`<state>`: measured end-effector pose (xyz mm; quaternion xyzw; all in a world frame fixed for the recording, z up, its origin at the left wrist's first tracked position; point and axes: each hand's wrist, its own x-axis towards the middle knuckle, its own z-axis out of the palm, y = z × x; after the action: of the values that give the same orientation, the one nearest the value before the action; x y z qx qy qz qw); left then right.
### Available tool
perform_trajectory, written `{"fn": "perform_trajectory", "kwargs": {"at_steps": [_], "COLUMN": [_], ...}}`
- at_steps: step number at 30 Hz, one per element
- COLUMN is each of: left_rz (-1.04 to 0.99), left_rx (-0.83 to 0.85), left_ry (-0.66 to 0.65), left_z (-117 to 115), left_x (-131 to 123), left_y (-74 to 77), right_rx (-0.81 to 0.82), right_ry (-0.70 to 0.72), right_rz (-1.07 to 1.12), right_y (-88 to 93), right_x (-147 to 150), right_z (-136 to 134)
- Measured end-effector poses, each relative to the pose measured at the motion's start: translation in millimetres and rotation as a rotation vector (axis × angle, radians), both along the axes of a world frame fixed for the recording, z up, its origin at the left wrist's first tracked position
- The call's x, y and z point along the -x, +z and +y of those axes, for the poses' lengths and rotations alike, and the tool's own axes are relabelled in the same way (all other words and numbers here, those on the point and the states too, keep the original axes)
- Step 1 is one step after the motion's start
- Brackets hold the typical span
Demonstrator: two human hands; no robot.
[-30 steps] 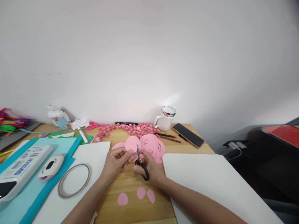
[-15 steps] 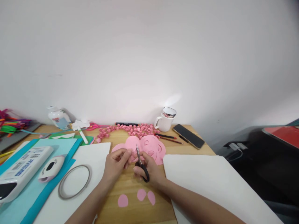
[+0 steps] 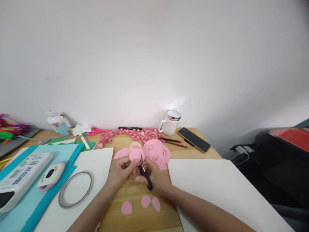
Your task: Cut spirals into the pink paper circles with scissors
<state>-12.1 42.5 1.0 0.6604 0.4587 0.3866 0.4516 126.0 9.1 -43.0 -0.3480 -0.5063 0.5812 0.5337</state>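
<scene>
My left hand [image 3: 120,170] pinches a rounded piece of pink paper [image 3: 134,154] between thumb and fingers. Black-handled scissors [image 3: 147,181] are in my right hand [image 3: 155,175], their blades pointing up at the paper's right edge. My fingertips partly hide where blade and paper meet. Just behind my right hand lies a pink paper cut-out with face-like shapes [image 3: 161,151]. Another rounded pink part [image 3: 120,153] shows behind my left hand. Nearer to me on the wooden table are an oval pink scrap [image 3: 126,207] and two smaller ones [image 3: 146,201].
Many small pink paper curls [image 3: 145,133] lie near the wall, beside a white mug [image 3: 170,124], pencils [image 3: 175,144] and a phone [image 3: 194,140]. White sheets [image 3: 217,190] flank my hands. At left are a tape roll [image 3: 89,190], a glue stick [image 3: 83,140] and a white device [image 3: 26,180].
The pink paper between my hands has shifted down slightly, and a ring-shaped pink outline now shows behind it. The scissors have turned a little, with their handle lower.
</scene>
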Motion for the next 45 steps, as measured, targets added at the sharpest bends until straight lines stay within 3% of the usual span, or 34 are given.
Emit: {"fn": "perform_trajectory", "kwargs": {"at_steps": [19,28,41,45], "left_rz": [-0.005,-0.033,-0.155,-0.11], "left_rx": [0.013,0.005,-0.03,-0.057], "left_ry": [0.013,0.025,0.11,0.113], "left_z": [-1.6,-0.3,5.0,1.9], "left_x": [-2.6,-0.3,3.9,1.6], "left_y": [5.1,4.0,-1.5,2.4], "right_rx": [-0.018,0.074,0.13,0.143], "right_ry": [-0.006,0.003,-0.026,-0.023], "right_rz": [-0.044,-0.04,-0.055,-0.044], "right_y": [4.7,-3.0,1.0,6.0], "right_x": [-1.7,-0.8,0.7,1.8], "right_z": [-1.3,-0.1,-1.2,-1.9]}}
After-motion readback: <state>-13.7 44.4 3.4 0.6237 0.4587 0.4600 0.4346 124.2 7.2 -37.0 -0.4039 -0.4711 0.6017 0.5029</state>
